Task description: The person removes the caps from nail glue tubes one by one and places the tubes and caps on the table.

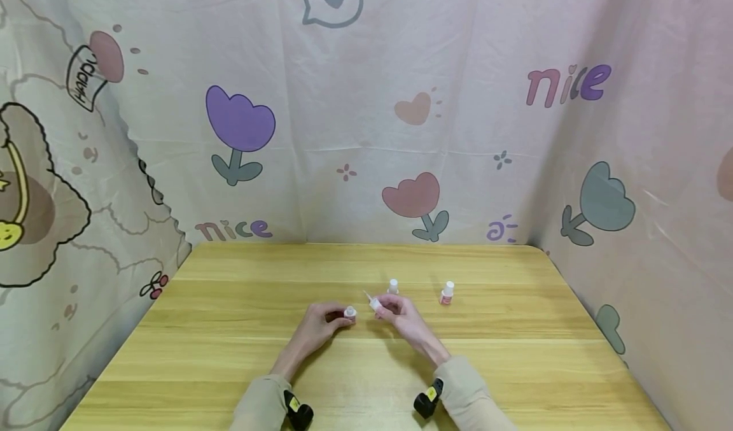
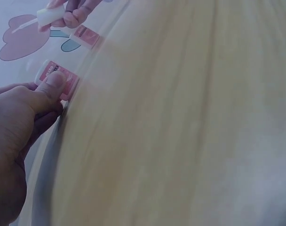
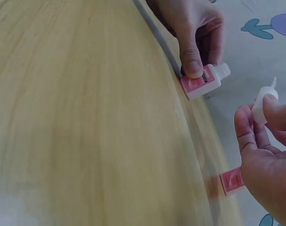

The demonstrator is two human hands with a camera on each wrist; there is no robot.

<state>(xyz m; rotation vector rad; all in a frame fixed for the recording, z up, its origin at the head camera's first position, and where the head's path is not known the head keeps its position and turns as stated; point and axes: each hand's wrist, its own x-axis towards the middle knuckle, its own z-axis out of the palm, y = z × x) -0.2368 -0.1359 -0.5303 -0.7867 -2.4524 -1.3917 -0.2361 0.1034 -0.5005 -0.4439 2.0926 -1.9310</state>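
Observation:
A small white bottle with a pink label (image 1: 350,315) stands on the table, its cap off; the left hand (image 1: 318,326) grips it between thumb and fingers. In the left wrist view the left thumb lies over the label of this bottle (image 2: 70,87). The right hand (image 1: 403,321) pinches a white cap (image 1: 375,304) with a thin applicator stem, held in the air to the right of the open bottle. In the right wrist view the cap (image 3: 259,109) sits between thumb and fingers, its stem pointing away from the palm.
Just behind the right hand stands a capped bottle (image 1: 393,286), partly hidden. Another capped bottle (image 1: 447,293) stands farther right. The wooden table (image 1: 366,380) reaches back to a printed cloth (image 1: 343,195), and cloth also hangs at both sides.

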